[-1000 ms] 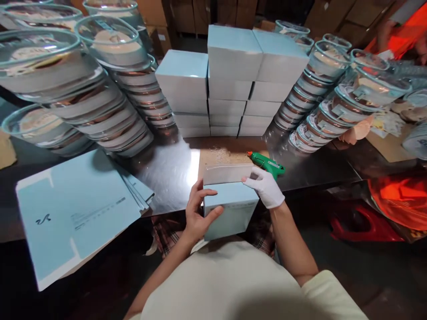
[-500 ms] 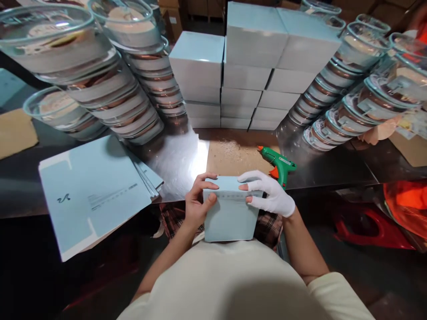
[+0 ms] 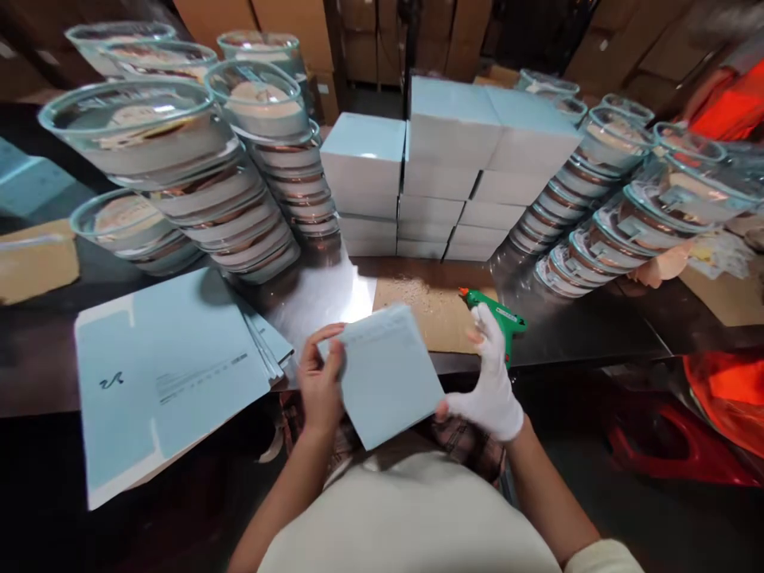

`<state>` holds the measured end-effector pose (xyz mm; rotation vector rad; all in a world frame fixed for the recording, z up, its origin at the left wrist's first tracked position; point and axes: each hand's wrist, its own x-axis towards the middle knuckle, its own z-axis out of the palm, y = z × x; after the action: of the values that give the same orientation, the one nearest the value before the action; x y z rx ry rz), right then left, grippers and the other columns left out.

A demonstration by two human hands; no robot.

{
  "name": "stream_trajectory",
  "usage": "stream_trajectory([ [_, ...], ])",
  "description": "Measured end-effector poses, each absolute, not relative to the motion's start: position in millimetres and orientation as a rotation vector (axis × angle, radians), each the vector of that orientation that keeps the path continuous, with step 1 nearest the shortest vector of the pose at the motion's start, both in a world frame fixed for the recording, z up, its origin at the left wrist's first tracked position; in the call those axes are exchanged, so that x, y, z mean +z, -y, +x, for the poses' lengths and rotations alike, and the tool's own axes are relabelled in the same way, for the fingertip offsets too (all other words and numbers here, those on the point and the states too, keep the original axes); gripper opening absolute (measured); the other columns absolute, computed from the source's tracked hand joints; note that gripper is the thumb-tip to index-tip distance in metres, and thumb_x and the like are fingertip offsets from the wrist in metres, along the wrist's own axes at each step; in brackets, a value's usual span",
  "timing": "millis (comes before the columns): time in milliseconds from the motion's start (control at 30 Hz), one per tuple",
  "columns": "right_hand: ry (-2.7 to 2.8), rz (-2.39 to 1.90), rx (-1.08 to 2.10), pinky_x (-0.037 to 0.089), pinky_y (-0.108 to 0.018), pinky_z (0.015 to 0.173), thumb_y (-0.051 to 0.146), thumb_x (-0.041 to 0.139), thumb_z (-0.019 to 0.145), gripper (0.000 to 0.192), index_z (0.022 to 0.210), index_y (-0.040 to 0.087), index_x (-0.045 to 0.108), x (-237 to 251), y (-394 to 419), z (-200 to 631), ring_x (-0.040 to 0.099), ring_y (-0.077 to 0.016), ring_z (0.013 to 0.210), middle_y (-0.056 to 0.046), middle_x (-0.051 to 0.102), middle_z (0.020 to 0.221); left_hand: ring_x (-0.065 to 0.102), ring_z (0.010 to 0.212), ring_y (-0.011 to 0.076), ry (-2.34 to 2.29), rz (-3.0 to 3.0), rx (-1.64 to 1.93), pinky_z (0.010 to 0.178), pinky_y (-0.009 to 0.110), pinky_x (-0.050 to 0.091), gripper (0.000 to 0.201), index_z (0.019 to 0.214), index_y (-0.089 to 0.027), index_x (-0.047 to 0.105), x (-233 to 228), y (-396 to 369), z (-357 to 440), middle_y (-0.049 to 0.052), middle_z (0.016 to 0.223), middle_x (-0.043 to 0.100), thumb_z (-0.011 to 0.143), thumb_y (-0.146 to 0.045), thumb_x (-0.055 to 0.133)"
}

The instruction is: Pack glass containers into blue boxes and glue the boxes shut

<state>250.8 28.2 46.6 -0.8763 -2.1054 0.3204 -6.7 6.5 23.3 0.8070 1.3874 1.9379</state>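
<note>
A light blue cardboard box [image 3: 391, 374] is tilted in front of my body, above the table's near edge. My bare left hand [image 3: 322, 378] grips its left upper corner, thumb on the near face. My right hand [image 3: 488, 382], in a white glove with bare fingertips, is spread beside the box's right side. Its thumb is at the lower right corner, while the other fingers point up, apart from the box. Behind that hand lies a green glue gun [image 3: 498, 310] with an orange tip, partly hidden by the fingers.
Flat light blue printed sheets [image 3: 173, 366] lie stacked at the left, overhanging the edge. Piled boxes [image 3: 442, 207] stand at the back behind a brown cardboard mat [image 3: 411, 282]. Stacks of clear round containers rise left [image 3: 203, 199] and right [image 3: 561, 199]. A red stool [image 3: 662, 438] is at the lower right.
The box has turned and tilted, with its right side lower. My right hand has opened away from its top; my left hand has shifted left with its corner. The view has tipped upward.
</note>
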Motion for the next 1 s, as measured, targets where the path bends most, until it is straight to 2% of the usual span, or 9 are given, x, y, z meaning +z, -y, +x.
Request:
stream_trajectory([
  [67,2.261,-0.810,0.139,0.021,-0.078,0.128,0.060,0.091,0.074,0.069,0.135,0.050,0.061,37.2,-17.7,243.5,0.057,-0.0405,0.139,-0.004,0.063,0.148,0.066,0.079,0.0141,-1.390,0.502,1.996,0.075,0.026,0.055,0.043,0.100,-0.023,0.068,27.9,-14.3,-14.8,0.000,0.094,0.072,0.084,-0.060,0.082],
  [133,2.491,-0.659,0.171,0.026,-0.076,0.127,0.046,0.085,0.087,0.037,0.118,0.059,0.069,30.5,-17.3,236.4,0.069,-0.0308,0.118,0.006,0.076,0.122,0.066,0.073,0.0143,-1.271,0.403,1.879,0.072,0.027,0.057,0.049,0.102,-0.022,0.065,33.7,-19.8,-20.6,0.000,0.090,0.071,0.081,-0.063,0.084],
  [200,2.616,-0.560,0.302,0.035,-0.069,0.127,0.033,0.078,0.094,0.033,0.113,0.059,0.071,34.6,-30.0,230.5,0.074,-0.0228,0.106,0.010,0.079,0.111,0.071,0.083,0.0185,-1.126,0.401,1.754,0.078,0.031,0.061,0.059,0.108,-0.022,0.064,37.6,-21.2,-23.8,0.004,0.099,0.074,0.079,-0.070,0.082],
  [333,2.478,-0.542,0.010,0.016,-0.067,0.136,0.031,0.072,0.099,0.041,0.134,0.051,0.065,96.5,-86.7,202.7,0.070,-0.0238,0.125,0.005,0.074,0.129,0.057,0.145,0.0283,-1.063,0.489,1.927,0.100,0.041,0.061,0.089,0.150,-0.040,0.044,32.3,-11.6,-25.4,0.013,0.154,0.055,0.080,-0.094,0.056],
  [467,2.301,-0.824,-0.382,0.004,-0.066,0.136,0.030,0.055,0.108,0.048,0.155,0.023,0.053,204.7,-168.1,129.3,0.046,-0.0330,0.154,-0.008,0.056,0.157,0.038,0.160,0.0304,-1.243,0.695,1.989,0.113,0.050,0.055,0.090,0.160,-0.043,0.031,21.5,2.9,-22.4,0.016,0.162,0.045,0.086,-0.089,0.053],
  [633,2.200,-1.070,-0.567,0.017,-0.064,0.131,0.012,0.034,0.108,0.053,0.159,-0.001,0.042,264.4,-265.1,54.4,0.039,-0.0398,0.156,-0.023,0.046,0.163,0.050,0.150,0.0310,-1.414,0.900,2.108,0.114,0.051,0.055,0.072,0.149,-0.031,0.049,27.5,31.1,-39.3,0.016,0.149,0.058,0.091,-0.068,0.070],
  [800,2.390,-1.086,-0.424,0.024,-0.073,0.126,0.027,0.071,0.090,0.077,0.158,-0.001,0.044,236.0,-300.8,60.5,0.043,-0.0455,0.152,-0.030,0.047,0.162,0.069,0.121,0.0293,-1.996,0.838,2.092,0.109,0.050,0.057,0.058,0.131,-0.029,0.062,44.7,77.1,-122.5,0.010,0.136,0.067,0.084,-0.058,0.079],
  [900,2.347,-0.966,-0.407,0.011,-0.071,0.132,0.030,0.069,0.089,0.087,0.164,0.003,0.036,208.8,-269.4,83.0,0.027,-0.0430,0.162,-0.026,0.036,0.171,0.068,0.119,0.0399,-2.643,0.807,1.645,0.109,0.067,0.053,0.050,0.106,-0.026,0.069,58.3,81.2,-197.3,0.008,0.115,0.072,0.078,-0.068,0.073],
  [1000,2.358,-0.744,-0.361,0.020,-0.063,0.133,0.030,0.056,0.098,0.061,0.156,0.011,0.052,162.6,-203.4,113.0,0.040,-0.0353,0.157,-0.018,0.051,0.163,0.064,0.122,0.0510,-2.903,0.614,0.990,0.099,0.076,0.052,0.057,0.086,-0.024,0.059,65.1,66.0,-257.5,0.007,0.092,0.069,0.065,-0.072,0.080],
])
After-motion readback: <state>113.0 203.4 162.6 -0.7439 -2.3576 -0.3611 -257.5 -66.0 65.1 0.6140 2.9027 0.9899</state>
